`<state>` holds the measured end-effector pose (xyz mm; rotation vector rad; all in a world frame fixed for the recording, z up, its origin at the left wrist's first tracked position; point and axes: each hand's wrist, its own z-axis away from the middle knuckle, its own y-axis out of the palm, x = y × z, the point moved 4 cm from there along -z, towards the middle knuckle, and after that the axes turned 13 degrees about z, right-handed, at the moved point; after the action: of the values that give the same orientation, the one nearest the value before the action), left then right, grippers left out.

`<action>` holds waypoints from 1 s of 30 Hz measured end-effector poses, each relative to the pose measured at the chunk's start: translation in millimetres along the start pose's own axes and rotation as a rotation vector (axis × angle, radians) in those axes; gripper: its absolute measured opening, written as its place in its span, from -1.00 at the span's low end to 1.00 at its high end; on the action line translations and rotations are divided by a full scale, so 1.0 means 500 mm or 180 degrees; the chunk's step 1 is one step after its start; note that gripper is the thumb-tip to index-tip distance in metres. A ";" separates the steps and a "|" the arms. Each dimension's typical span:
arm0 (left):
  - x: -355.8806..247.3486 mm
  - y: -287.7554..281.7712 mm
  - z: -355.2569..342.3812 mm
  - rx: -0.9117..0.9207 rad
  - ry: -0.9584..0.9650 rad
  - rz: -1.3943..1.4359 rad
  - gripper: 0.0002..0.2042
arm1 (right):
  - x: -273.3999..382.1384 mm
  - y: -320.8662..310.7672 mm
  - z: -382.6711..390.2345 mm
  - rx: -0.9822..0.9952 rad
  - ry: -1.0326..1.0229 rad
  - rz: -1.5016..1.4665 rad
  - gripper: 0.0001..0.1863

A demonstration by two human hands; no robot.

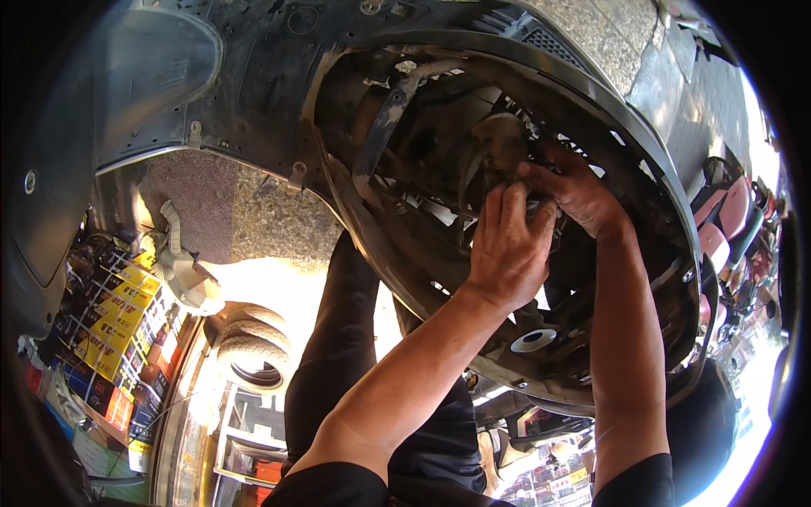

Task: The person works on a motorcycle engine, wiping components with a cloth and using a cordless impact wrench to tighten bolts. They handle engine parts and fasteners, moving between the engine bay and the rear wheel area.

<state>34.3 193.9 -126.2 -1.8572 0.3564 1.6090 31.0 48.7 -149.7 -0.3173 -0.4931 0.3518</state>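
Note:
A scooter body (642, 144) lies before me, its large oval opening showing a dark, dusty inside. Both hands reach into this opening. My left hand (512, 245) has its fingers bent and bunched at a small part I cannot make out. My right hand (583, 193) comes in from the right, thumb and fingers curled against the same spot, the fingertips of both hands close together. A rounded brown part (498, 135) sits just beyond the fingers. A dark metal strap (384, 127) crosses the opening to the left of them. Below the left wrist is a round silvery disc (534, 340).
Wide dark panels (262, 76) with small metal tabs stretch across the upper left. Several tyres (253, 346) are stacked on the ground at lower left, beside shelved yellow boxes (118, 321) and a pale housing with a ribbed hose (186, 275). Pink-seated scooters (726, 211) stand at the right.

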 end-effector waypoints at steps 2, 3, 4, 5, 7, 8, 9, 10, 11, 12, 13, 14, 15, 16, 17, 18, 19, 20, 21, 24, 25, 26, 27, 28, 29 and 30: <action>0.004 -0.003 0.004 -0.0148 0.0018 0.0155 -0.43 | -0.006 -0.001 -0.013 -0.0010 -0.0324 0.0232 -0.41; 0.007 -0.005 0.006 -0.0209 -0.0024 0.0207 -0.41 | -0.010 -0.001 -0.016 -0.0085 -0.0425 0.0446 -0.45; 0.010 -0.007 0.008 -0.0240 -0.0062 0.0255 -0.38 | -0.012 0.001 -0.018 -0.0080 -0.0574 0.0504 -0.47; 0.013 -0.008 0.009 -0.0298 -0.0102 0.0304 -0.36 | -0.013 0.001 -0.019 -0.0139 -0.0684 0.0639 -0.49; 0.017 -0.010 0.013 -0.0294 -0.0130 0.0348 -0.35 | -0.013 0.002 -0.019 -0.0157 -0.0790 0.0756 -0.51; 0.018 -0.011 0.014 -0.0280 -0.0152 0.0361 -0.35 | -0.013 0.002 -0.018 -0.0133 -0.0790 0.0743 -0.52; 0.018 -0.013 0.015 -0.0280 -0.0132 0.0390 -0.36 | -0.012 0.002 -0.017 -0.0111 -0.0788 0.0727 -0.52; 0.018 -0.014 0.017 -0.0248 -0.0132 0.0410 -0.36 | -0.012 0.001 -0.015 -0.0087 -0.0761 0.0692 -0.52; 0.017 -0.016 0.018 -0.0192 -0.0098 0.0434 -0.36 | -0.012 -0.001 -0.011 -0.0072 -0.0734 0.0653 -0.52; 0.016 -0.019 0.020 -0.0172 -0.0127 0.0445 -0.37 | -0.012 -0.004 -0.006 -0.0073 -0.0783 0.0578 -0.52; 0.014 -0.022 0.021 -0.0135 -0.0130 0.0457 -0.37 | -0.012 -0.003 -0.003 -0.0071 -0.0799 0.0537 -0.52; 0.011 -0.026 0.023 -0.0125 -0.0117 0.0469 -0.37 | -0.013 -0.001 0.001 -0.0086 -0.0889 0.0459 -0.52; 0.006 -0.029 0.026 -0.0095 -0.0140 0.0530 -0.38 | -0.016 0.000 0.006 -0.0075 -0.0899 0.0398 -0.51; 0.001 -0.033 0.028 -0.0093 -0.0154 0.0590 -0.38 | -0.019 0.000 0.013 -0.0164 -0.1007 0.0320 -0.50; -0.001 -0.036 0.030 -0.0044 -0.0196 0.0640 -0.39 | -0.024 -0.002 0.023 -0.0234 -0.1043 0.0265 -0.50; -0.002 -0.046 0.031 -0.0124 -0.0097 0.0698 -0.41 | -0.027 -0.004 0.030 -0.0324 -0.1154 0.0164 -0.49; 0.002 -0.059 0.032 -0.0149 -0.0025 0.0754 -0.42 | -0.035 0.001 0.031 -0.0235 -0.1040 0.0000 -0.48; 0.008 -0.072 0.034 -0.0164 0.0048 0.0820 -0.44 | -0.041 0.004 0.033 -0.0179 -0.0988 -0.0209 -0.47; 0.028 -0.088 0.031 -0.0315 0.0010 0.0746 -0.52 | -0.049 0.005 0.035 -0.0108 -0.0868 -0.0433 -0.46; 0.126 -0.119 0.015 -0.0011 -0.0787 -0.0268 -0.60 | -0.054 -0.004 0.039 -0.0308 -0.0969 0.0162 -0.44; 0.151 -0.118 0.010 0.0345 -0.0819 -0.0577 -0.58 | -0.055 -0.007 0.041 -0.0284 -0.0988 0.0147 -0.44; 0.171 -0.115 0.009 0.0620 -0.0840 -0.0738 -0.59 | -0.056 -0.012 0.042 -0.0267 -0.1012 0.0136 -0.43; 0.186 -0.108 0.011 0.0916 -0.0891 -0.0887 -0.61 | -0.056 -0.017 0.046 -0.0263 -0.1112 0.0077 -0.43; 0.191 -0.100 0.018 0.1178 -0.0797 -0.1073 -0.65 | -0.060 -0.020 0.050 -0.0256 -0.1008 0.0050 -0.43; 0.194 -0.090 0.024 0.1426 -0.0698 -0.1264 -0.69 | -0.061 -0.024 0.053 -0.0253 -0.1006 -0.0020 -0.43; 0.194 -0.082 0.030 0.1627 -0.0564 -0.1483 -0.73 | -0.061 -0.028 0.057 -0.0245 -0.1043 -0.0137 -0.43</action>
<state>67.0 254.0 -207.7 -1.2817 0.2089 1.2087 -5.3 30.1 -133.0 -0.3246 -0.8356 0.3450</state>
